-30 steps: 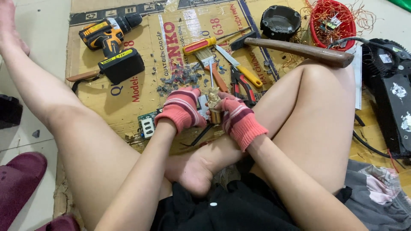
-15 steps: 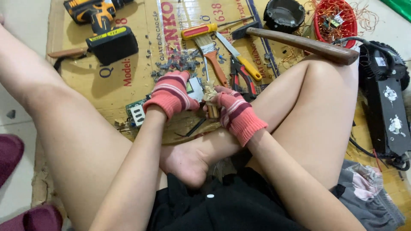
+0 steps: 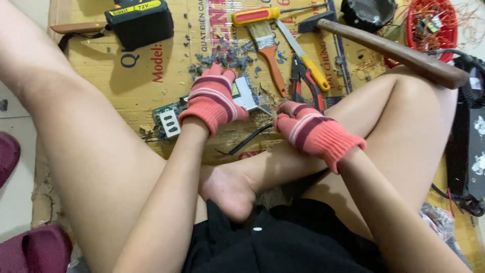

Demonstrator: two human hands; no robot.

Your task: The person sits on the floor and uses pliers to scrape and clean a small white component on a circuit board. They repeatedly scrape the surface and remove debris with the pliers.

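I sit cross-legged on a flattened cardboard sheet [image 3: 151, 76]. My left hand [image 3: 212, 101], in a red striped glove, grips a silvery metal part [image 3: 247, 96] that lies against a green circuit board [image 3: 169, 119]. My right hand [image 3: 308, 129], in a matching glove, is curled into a fist just right of that part, close to my shin. Whatever it may hold is hidden inside the glove. A thin black cable [image 3: 247, 140] runs on the cardboard between the two hands.
Beyond my hands lie grey debris [image 3: 227, 53], an orange-handled paintbrush [image 3: 273, 63], a yellow knife [image 3: 310, 71], red-handled pliers [image 3: 305, 86] and a hammer [image 3: 399, 53]. A black battery pack [image 3: 139, 23] sits far left, a red basket of copper wire [image 3: 432, 28] far right.
The view has closed in on my hands. They were pressed together over a small part; now they are apart, the right hand drawn back toward my shin.
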